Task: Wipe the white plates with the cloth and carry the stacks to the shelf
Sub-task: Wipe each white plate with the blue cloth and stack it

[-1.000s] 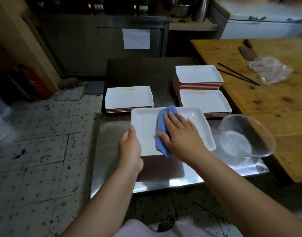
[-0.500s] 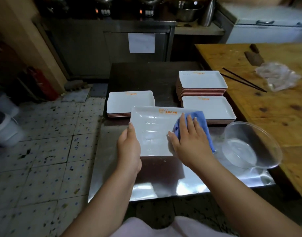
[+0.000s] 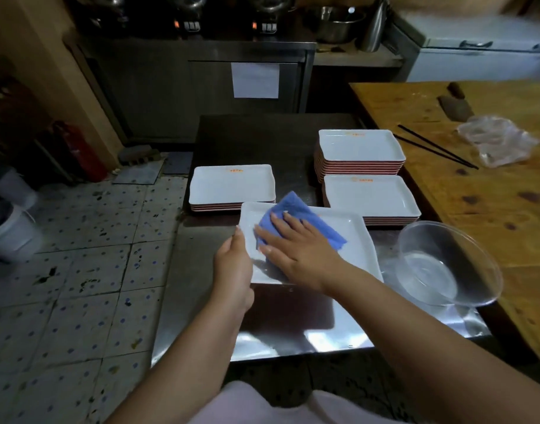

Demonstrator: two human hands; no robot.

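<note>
The right hand [image 3: 296, 249], fingers spread flat on the blue cloth [image 3: 296, 218], has swept back from the right side to the left half of the plate [image 3: 348, 249], which the left hand [image 3: 235, 264] grips at its left edge, in front of 3 stacks on the bench [image 3: 293, 325]: wiping continues, nothing carried yet.

Right hand [image 3: 299, 249] pressing a blue cloth [image 3: 296, 215] flat onto a white plate [image 3: 354, 249], fingers [image 3: 281, 221] straight. Left hand [image 3: 235, 264] grips the plate's left edge. Beyond the fingers on the steel desk [image 3: 293, 325]: three plate stacks [image 3: 232, 186]. Right of the fingers, a clear bowl [image 3: 446, 264].
</note>
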